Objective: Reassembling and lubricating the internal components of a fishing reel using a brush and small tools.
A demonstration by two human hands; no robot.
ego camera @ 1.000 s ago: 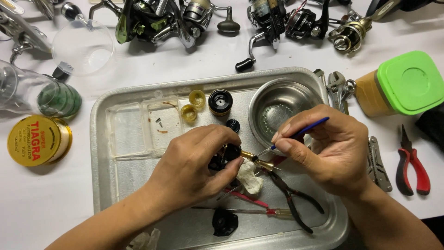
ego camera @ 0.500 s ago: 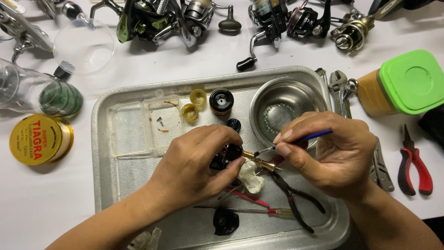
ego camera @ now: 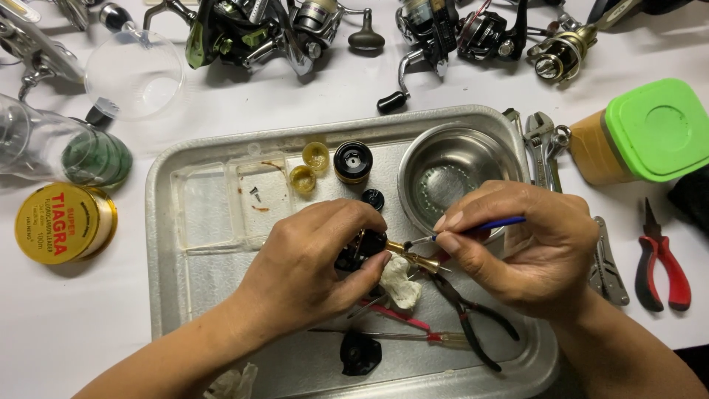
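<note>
Head view
Reel part (ego camera: pixel 362 247): black body with a brass shaft sticking out right, held over the tray (ego camera: pixel 170 244).
Left hand (ego camera: pixel 306 270): grip closed around the reel part.
Right hand (ego camera: pixel 528 247): fingers pinched on a blue brush (ego camera: pixel 473 229), its tip at the shaft.
Bowl (ego camera: pixel 443 174): steel, in the tray's far right corner.
Clear box (ego camera: pixel 221 203): holds small screws.
Worktop (ego camera: pixel 74 318): white, under the tray.

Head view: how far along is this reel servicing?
Done: loose parts, two yellow caps and a black spool, lie in the metal tray. In hand: the left hand grips a black reel part with a brass shaft while the right hand touches a blue brush to it. Left: nothing looks reassembled.
</note>
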